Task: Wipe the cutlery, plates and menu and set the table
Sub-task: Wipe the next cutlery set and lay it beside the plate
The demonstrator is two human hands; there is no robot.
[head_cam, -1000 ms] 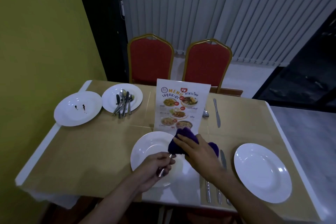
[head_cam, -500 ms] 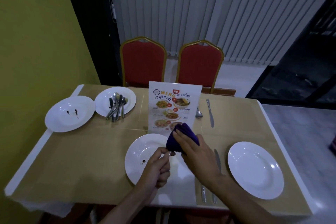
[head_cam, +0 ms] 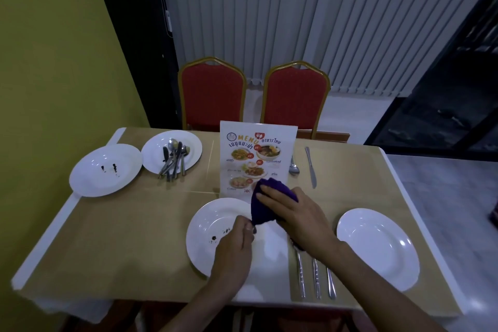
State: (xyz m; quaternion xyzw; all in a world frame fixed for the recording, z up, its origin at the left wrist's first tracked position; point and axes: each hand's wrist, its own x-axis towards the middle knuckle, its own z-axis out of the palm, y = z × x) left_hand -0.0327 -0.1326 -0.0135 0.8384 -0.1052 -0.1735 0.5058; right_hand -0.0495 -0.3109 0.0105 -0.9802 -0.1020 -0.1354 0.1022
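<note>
Thin metal cutlery piece (head_cam: 253, 228), mostly hidden, over stained white round plate (head_cam: 210, 229): left hand (head_cam: 234, 244) fingers pinch one end, right hand (head_cam: 299, 215) fingers curl purple cloth (head_cam: 262, 207) round other end. Step: wiping cutlery. Next, probably: lay it beside three wiped pieces (head_cam: 315, 277) on table (head_cam: 121, 237).

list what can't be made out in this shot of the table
All in the head view:
1. The item pinched by the left hand: covered by its fingers and the purple cloth gripped by the right hand.
2. Heads of the three utensils beside the near plate: under the right wrist.
3. Menu lower corner: behind the cloth; its small print is too small.
</note>
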